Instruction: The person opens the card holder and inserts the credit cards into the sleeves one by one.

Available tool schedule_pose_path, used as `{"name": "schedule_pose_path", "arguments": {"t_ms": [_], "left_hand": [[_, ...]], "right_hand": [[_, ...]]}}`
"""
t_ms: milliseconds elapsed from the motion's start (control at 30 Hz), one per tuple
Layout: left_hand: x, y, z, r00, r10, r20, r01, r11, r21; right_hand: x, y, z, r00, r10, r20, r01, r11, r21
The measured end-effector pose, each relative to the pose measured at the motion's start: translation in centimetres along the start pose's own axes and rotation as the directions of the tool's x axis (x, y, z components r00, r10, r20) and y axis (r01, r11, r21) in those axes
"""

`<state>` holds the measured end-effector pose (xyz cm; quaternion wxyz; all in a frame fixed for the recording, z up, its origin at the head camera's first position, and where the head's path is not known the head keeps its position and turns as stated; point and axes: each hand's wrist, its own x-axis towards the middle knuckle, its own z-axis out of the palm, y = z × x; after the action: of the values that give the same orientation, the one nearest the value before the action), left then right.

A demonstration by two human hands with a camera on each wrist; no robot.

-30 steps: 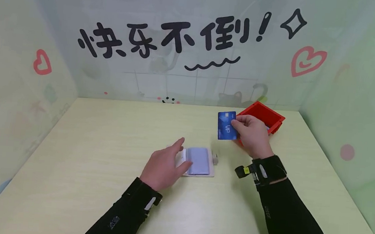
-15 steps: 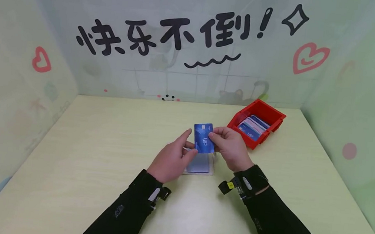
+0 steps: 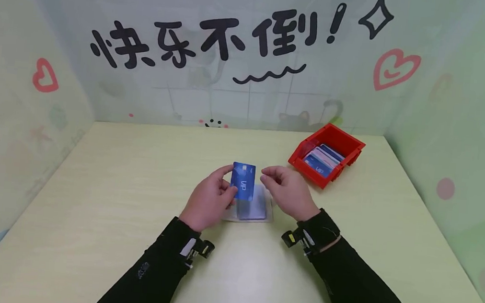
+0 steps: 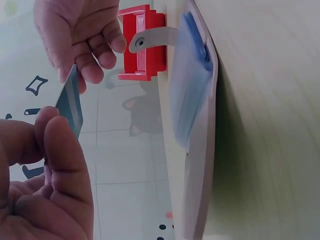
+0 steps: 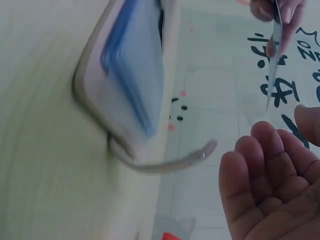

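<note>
Pale printed walls [image 3: 194, 104] with black lettering and pink hearts enclose a light wood-grain table [image 3: 104, 197]. At its far right sits a red bin [image 3: 346, 138], set askew, containing several cards [image 3: 323, 160]. Nearer the middle lies an open card holder [image 4: 197, 200] with translucent sleeves [image 4: 187, 95]; a strap [image 4: 155, 38] bearing a snap stands out from its side.

Blue VIP card [image 3: 243, 180]: raised above the holder and apart from it, long side running up the head view. The left hand [image 3: 206, 202] pinches it along its left edge, thumb near the lower corner and forefinger near the upper. The right hand [image 3: 289, 194] is just beside the opposite edge, its fingers loosely bent, thumb and forefinger narrowly separated, nothing between them.

Handling, by judgement: the card is probably light, thin and fairly stiff plastic, springy under bending and slick on its faces. Its edges and corners offer the best hold, with light pressure to prevent bowing. The sleeves look soft and limp, liable to cling or crease; the holder is best steadied by its firmer cover margin, clear of the strap.
</note>
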<state>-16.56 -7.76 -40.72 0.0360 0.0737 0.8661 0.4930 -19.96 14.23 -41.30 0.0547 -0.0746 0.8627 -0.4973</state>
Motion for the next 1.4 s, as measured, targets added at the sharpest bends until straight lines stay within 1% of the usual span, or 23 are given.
{"name": "schedule_pose_path", "arguments": {"t_ms": [33, 100, 167, 233, 333, 433, 567, 633, 800, 967, 1133, 1200, 1400], "left_hand": [[0.0, -0.1, -0.2, 1.0, -0.011, -0.012, 0.011, 1.0, 0.017], [0.0, -0.4, -0.5, 0.999, -0.03, -0.034, 0.032, 0.998, 0.052], [0.0, -0.7, -0.7, 0.998, -0.05, -0.042, 0.053, 0.995, 0.082], [0.1, -0.9, -0.8, 0.996, -0.074, -0.044, 0.078, 0.992, 0.103], [0.0, -1.1, -0.8, 0.994, -0.103, -0.038, 0.107, 0.987, 0.116], [-0.2, -1.3, -0.8, 0.991, -0.126, -0.035, 0.13, 0.984, 0.123], [-0.2, -1.6, -0.7, 0.989, -0.145, -0.029, 0.147, 0.982, 0.121], [-0.2, -1.7, -0.5, 0.988, -0.153, -0.018, 0.155, 0.981, 0.118], [-0.1, -2.0, -0.4, 0.986, -0.167, 0.001, 0.166, 0.978, 0.124], [-0.1, -2.1, -0.3, 0.986, -0.166, 0.004, 0.164, 0.977, 0.137], [0.0, -2.2, -0.2, 0.986, -0.167, 0.018, 0.162, 0.976, 0.146], [0.0, -2.2, -0.2, 0.986, -0.166, 0.021, 0.161, 0.976, 0.148], [-0.1, -2.3, 0.0, 0.987, -0.16, 0.015, 0.155, 0.974, 0.167]], "right_hand": [[0.0, 0.1, -0.2, 1.0, -0.019, 0.002, 0.019, 0.996, -0.082], [0.2, 0.4, -0.6, 0.999, -0.037, 0.03, 0.043, 0.974, -0.224], [0.4, 0.6, -0.9, 0.994, -0.045, 0.099, 0.077, 0.932, -0.353], [0.6, 0.7, -0.9, 0.983, -0.047, 0.18, 0.126, 0.881, -0.456], [0.7, 0.9, -0.6, 0.961, -0.046, 0.273, 0.193, 0.82, -0.538], [0.7, 1.0, -0.3, 0.946, -0.023, 0.324, 0.217, 0.785, -0.581], [0.5, 1.1, 0.0, 0.937, 0.004, 0.348, 0.229, 0.746, -0.625], [0.4, 1.1, 0.1, 0.937, 0.015, 0.349, 0.223, 0.742, -0.632], [0.4, 0.9, 0.4, 0.934, 0.031, 0.355, 0.211, 0.755, -0.62], [0.4, 0.8, 0.6, 0.935, 0.043, 0.352, 0.207, 0.739, -0.641], [0.4, 0.8, 0.6, 0.933, 0.049, 0.356, 0.206, 0.739, -0.641], [0.4, 0.7, 0.6, 0.932, 0.056, 0.357, 0.2, 0.743, -0.638], [0.3, 0.7, 0.7, 0.931, 0.069, 0.358, 0.193, 0.74, -0.644]]}}
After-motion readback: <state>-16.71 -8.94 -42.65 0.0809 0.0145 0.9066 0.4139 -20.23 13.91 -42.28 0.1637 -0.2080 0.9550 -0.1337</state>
